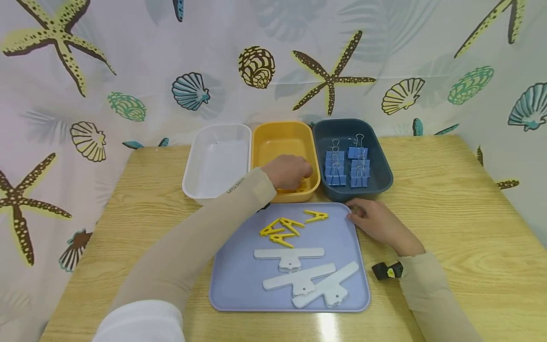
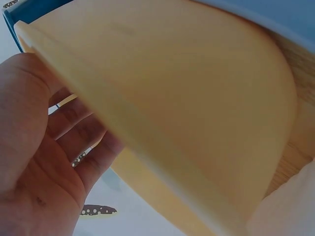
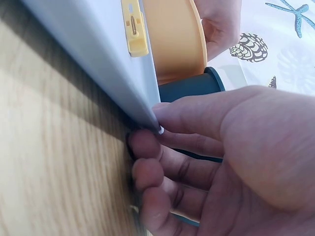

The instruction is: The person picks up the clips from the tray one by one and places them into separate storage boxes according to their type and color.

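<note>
My left hand (image 1: 288,172) reaches into the front part of the orange bin (image 1: 282,127), knuckles up. In the left wrist view its fingers pass behind the bin's rim, so the fingertips are hidden, and I cannot tell whether they pinch anything. Bits of yellow show under that hand. At the far right corner of the lavender tray (image 1: 239,285), my right hand (image 1: 378,221) grips the edge, thumb (image 3: 189,115) on top of the rim and fingers curled beneath. Several yellow clothespins (image 1: 279,238) lie in the tray behind three white bag clips (image 1: 289,254).
Left of the orange bin stands a white bin (image 1: 218,164). A dark blue bin (image 1: 378,178) on its right holds blue binder clips (image 1: 335,168) in two columns. All stand on a wooden table (image 1: 461,228) against a cloth with shells and starfish (image 1: 333,78).
</note>
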Action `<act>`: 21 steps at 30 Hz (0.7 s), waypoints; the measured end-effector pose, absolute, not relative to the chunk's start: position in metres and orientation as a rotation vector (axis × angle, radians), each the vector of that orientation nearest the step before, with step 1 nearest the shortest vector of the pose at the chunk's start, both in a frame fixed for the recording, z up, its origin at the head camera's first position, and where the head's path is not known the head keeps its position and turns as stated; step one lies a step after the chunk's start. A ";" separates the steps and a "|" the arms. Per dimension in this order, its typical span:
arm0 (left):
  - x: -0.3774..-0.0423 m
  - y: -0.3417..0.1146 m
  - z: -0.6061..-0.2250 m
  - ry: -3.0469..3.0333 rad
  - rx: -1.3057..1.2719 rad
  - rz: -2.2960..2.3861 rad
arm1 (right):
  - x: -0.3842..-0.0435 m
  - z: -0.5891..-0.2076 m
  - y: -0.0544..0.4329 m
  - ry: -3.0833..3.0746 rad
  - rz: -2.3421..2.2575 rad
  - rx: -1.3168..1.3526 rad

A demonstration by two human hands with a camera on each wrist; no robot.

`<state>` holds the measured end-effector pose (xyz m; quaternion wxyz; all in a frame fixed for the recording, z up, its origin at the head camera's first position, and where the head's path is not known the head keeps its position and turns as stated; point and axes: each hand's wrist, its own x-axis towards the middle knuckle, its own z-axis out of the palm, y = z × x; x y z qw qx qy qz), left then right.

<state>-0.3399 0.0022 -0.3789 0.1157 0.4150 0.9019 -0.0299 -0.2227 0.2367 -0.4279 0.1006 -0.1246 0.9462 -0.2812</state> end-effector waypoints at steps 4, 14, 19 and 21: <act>-0.340 0.002 -0.379 2.642 1.200 -0.093 | -0.223 -0.428 0.237 2.794 -0.833 -0.369; -0.339 -0.005 -0.374 2.657 1.196 -0.127 | -0.222 -0.430 0.237 2.798 -0.842 -0.394; -0.334 -0.015 -0.365 2.655 1.194 -0.121 | -0.223 -0.429 0.237 2.800 -0.833 -0.392; -0.332 -0.018 -0.362 2.654 1.191 -0.126 | -0.223 -0.429 0.237 2.803 -0.828 -0.392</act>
